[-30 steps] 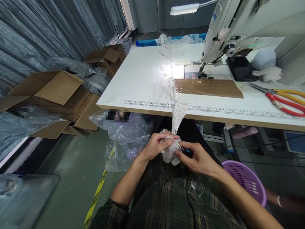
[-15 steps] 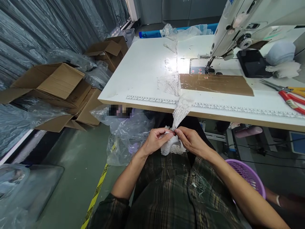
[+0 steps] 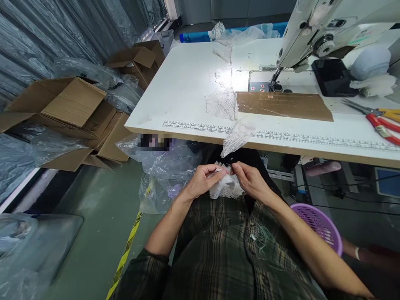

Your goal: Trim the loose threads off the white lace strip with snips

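My left hand [image 3: 201, 182] pinches a bunched piece of white lace [image 3: 230, 188] over my lap, thumb and fingers closed on its upper edge. Just to the right, my right hand [image 3: 254, 181] is also closed in a pinch; whatever lies between its fingertips is too small to make out. A separate white lace strip [image 3: 236, 138] hangs over the table's front edge, its narrow end above my hands and apart from them. More lace [image 3: 222, 104] continues from it across the tabletop, toward the back.
A sewing machine [image 3: 308, 46] stands on the white table [image 3: 181, 91], with a brown cardboard strip [image 3: 284, 106] before it. Red-handled pliers [image 3: 381, 127] lie at right. Cardboard boxes [image 3: 75, 104] and plastic bags [image 3: 168, 171] are left; a purple basket [image 3: 321, 225] sits low right.
The lace strip that ran down into my fingers has come apart from the bunched lace, and its end now hangs free. My hands have separated slightly.
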The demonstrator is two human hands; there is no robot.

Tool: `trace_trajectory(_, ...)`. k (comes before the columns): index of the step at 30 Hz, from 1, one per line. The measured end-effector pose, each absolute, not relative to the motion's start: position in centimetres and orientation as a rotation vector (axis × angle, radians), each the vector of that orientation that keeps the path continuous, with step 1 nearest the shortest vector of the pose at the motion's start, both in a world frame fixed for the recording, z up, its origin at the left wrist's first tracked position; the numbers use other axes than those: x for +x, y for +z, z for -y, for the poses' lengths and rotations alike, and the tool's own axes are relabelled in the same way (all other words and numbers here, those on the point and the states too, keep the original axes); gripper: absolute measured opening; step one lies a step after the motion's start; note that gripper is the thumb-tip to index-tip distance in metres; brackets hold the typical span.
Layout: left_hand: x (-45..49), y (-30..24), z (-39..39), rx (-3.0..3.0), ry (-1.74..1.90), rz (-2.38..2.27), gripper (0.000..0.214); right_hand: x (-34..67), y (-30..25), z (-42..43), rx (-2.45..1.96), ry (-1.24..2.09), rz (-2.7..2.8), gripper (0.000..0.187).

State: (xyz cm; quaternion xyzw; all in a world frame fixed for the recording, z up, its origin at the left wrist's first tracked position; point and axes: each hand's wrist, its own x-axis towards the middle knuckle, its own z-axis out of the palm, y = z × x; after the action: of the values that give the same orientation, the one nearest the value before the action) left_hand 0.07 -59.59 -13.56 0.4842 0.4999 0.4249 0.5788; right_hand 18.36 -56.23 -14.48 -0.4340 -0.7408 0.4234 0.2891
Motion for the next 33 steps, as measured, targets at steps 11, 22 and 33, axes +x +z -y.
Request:
trace_trajectory(11,0.2,-15.5,59.1,1.496,0.866,-1.257,0.027,24.4,-15.6,62.9,-1.213,1.707,1.696,0.028)
trace_trajectory(22,4.0,-21.8,56.9,2.194,0.568,-1.647,0.010,28.1,-18.8,59.9,-1.435,1.406,0.941,0.034)
trace_trajectory(33,-1.2,-22.5,58.9,2.106,0.720,-1.634,0.019,23.0,-17.0,57.0,-1.290,1.571,1.221,0.037)
